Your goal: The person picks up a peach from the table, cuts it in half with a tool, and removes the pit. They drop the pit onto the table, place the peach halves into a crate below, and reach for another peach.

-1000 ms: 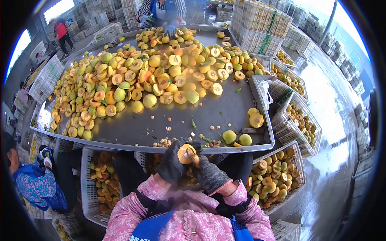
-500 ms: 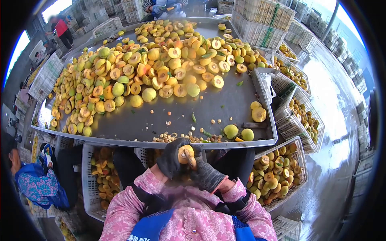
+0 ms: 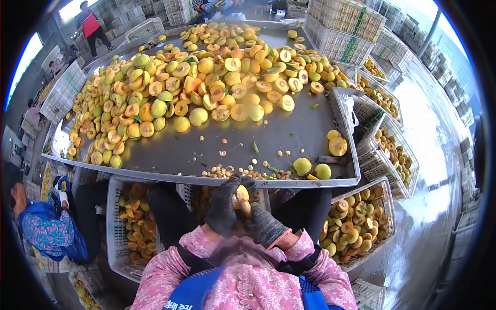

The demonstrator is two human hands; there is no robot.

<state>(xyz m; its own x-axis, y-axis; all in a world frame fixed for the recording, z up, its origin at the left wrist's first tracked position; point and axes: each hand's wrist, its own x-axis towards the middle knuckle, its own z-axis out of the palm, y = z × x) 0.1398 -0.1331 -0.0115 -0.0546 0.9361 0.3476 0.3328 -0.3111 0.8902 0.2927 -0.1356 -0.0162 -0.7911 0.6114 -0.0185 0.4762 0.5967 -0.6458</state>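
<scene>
Cut yellow fruit (image 3: 242, 192) at the grey metal table's (image 3: 305, 126) six o'clock edge.
The black-gloved left hand (image 3: 223, 207) was curled round it; the grey-gloved right hand (image 3: 266, 226) gripped a brown handle (image 3: 246, 209).

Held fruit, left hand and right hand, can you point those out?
Held fruit (image 3: 242, 193): head view, on its yellow upper part.
Left hand (image 3: 222, 206): head view, on its gloved back.
Right hand (image 3: 266, 227): head view, on its gloved back.

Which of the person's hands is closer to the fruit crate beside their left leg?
The left. The left hand, gripping a cut fruit, is just across the left leg from the crate. The right hand sits farther right.
</scene>
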